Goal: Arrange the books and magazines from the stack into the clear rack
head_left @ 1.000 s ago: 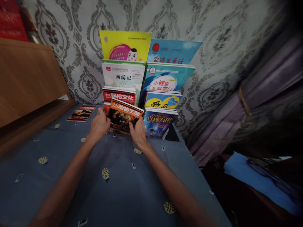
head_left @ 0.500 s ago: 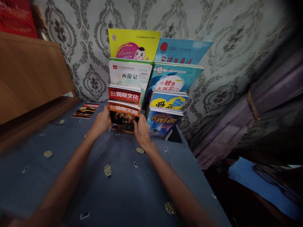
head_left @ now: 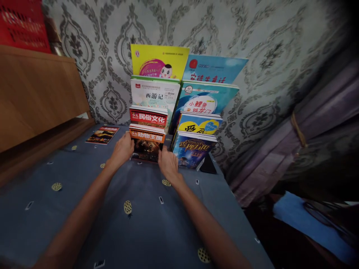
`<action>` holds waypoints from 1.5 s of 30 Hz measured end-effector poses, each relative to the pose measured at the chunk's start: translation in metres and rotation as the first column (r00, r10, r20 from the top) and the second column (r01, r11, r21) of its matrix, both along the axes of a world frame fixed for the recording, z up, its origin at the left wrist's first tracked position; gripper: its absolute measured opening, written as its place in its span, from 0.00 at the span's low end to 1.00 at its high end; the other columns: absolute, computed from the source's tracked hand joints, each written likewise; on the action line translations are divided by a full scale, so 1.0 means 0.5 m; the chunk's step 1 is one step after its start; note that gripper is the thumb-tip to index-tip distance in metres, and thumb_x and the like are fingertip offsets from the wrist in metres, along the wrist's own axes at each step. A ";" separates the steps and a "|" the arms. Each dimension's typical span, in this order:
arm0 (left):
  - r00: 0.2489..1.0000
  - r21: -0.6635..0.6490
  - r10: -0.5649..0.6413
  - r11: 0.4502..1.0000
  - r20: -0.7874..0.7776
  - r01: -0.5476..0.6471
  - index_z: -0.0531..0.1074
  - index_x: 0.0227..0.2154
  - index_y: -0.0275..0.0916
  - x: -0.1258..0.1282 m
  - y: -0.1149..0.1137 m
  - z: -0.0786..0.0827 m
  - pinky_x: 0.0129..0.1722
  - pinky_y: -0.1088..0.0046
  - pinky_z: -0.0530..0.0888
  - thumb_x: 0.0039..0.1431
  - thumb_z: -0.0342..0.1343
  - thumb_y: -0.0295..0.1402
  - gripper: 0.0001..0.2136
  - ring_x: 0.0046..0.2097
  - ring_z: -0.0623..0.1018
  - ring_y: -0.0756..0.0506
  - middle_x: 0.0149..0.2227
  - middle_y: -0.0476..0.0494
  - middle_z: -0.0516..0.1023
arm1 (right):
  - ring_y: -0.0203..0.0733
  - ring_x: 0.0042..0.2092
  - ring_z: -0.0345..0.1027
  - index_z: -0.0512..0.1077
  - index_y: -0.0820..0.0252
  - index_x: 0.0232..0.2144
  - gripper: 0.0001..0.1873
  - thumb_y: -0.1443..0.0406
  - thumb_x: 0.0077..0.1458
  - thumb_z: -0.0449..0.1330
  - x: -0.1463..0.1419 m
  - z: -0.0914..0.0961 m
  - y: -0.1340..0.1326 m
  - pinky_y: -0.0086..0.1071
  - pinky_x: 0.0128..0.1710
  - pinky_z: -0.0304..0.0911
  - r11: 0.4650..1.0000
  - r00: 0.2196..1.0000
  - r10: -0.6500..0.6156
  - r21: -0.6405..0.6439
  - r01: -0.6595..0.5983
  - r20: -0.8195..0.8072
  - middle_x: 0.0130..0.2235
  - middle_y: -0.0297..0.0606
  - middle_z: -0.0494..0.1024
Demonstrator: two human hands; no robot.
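Note:
At the front of the left row stands a book with an orange title band and a lion on its cover (head_left: 147,146). My left hand (head_left: 123,149) grips its left edge, fingers curled behind. On the opposite edge my right hand (head_left: 168,161) closes with the thumb in front. Behind it rise a red-banded book (head_left: 148,118), a white book (head_left: 154,95) and a tall yellow book (head_left: 159,59). Beside them, in the right row, stand a dark blue book (head_left: 192,151), a yellow-and-blue book (head_left: 199,124), a teal book (head_left: 209,99) and a blue book (head_left: 215,69).
A thin book (head_left: 102,135) lies flat on the blue patterned cloth (head_left: 84,186) at the left. A wooden cabinet (head_left: 39,89) borders the left side, with a red basket (head_left: 24,26) on it. A dark flat object (head_left: 208,165) lies beside the right row. A curtain (head_left: 269,160) hangs at right.
The view has tilted slightly, so the books appear lower. Both hands keep their hold on the lion-cover book, which stays at the front of the left row.

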State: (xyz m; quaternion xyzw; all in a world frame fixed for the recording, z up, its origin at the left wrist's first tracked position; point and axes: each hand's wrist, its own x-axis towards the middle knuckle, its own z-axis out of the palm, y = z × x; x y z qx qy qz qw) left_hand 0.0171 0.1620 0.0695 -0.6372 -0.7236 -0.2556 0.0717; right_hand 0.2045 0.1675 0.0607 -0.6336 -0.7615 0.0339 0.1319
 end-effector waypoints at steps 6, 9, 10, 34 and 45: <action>0.999 0.025 0.007 1.000 0.049 -0.008 0.66 0.45 0.34 -0.003 0.007 -0.008 0.48 0.61 0.73 0.66 0.45 0.27 0.08 0.49 0.79 0.36 0.44 0.32 0.78 | 0.54 0.46 0.79 0.66 0.67 0.53 0.17 0.64 0.71 0.43 -0.002 0.000 0.000 0.37 0.42 0.69 1.000 1.000 0.011 -0.023 -0.010 0.021 0.42 0.57 0.82; 0.999 0.028 0.020 0.999 0.049 -0.021 0.65 0.45 0.34 -0.002 0.009 -0.013 0.47 0.61 0.74 0.66 0.45 0.27 0.08 0.48 0.79 0.36 0.45 0.31 0.77 | 0.54 0.46 0.79 0.66 0.66 0.52 0.17 0.64 0.71 0.44 -0.002 -0.001 0.003 0.38 0.42 0.69 1.000 1.000 0.015 -0.020 -0.015 0.013 0.42 0.56 0.83; 0.999 0.031 0.021 0.999 0.047 -0.022 0.65 0.45 0.34 -0.001 0.010 -0.014 0.47 0.61 0.74 0.66 0.45 0.27 0.08 0.48 0.79 0.36 0.45 0.31 0.77 | 0.53 0.46 0.79 0.66 0.66 0.52 0.16 0.64 0.71 0.44 -0.002 -0.002 0.004 0.38 0.43 0.69 1.000 1.000 0.017 -0.020 -0.017 0.010 0.42 0.56 0.83; 0.995 0.056 0.025 0.998 0.098 -0.030 0.65 0.46 0.34 -0.001 0.017 -0.026 0.48 0.58 0.74 0.65 0.43 0.27 0.10 0.51 0.77 0.36 0.46 0.31 0.76 | 0.51 0.46 0.79 0.66 0.65 0.52 0.16 0.66 0.71 0.43 -0.004 -0.010 0.011 0.36 0.42 0.69 1.000 1.000 0.008 -0.014 -0.008 0.019 0.43 0.54 0.83; 0.998 0.029 0.043 0.999 0.041 -0.044 0.63 0.46 0.34 0.002 0.016 -0.024 0.47 0.61 0.74 0.66 0.42 0.27 0.09 0.50 0.77 0.36 0.47 0.31 0.75 | 0.50 0.46 0.80 0.66 0.65 0.52 0.15 0.66 0.71 0.43 -0.001 -0.012 0.012 0.36 0.43 0.68 1.000 1.000 0.021 -0.016 -0.021 0.001 0.43 0.54 0.83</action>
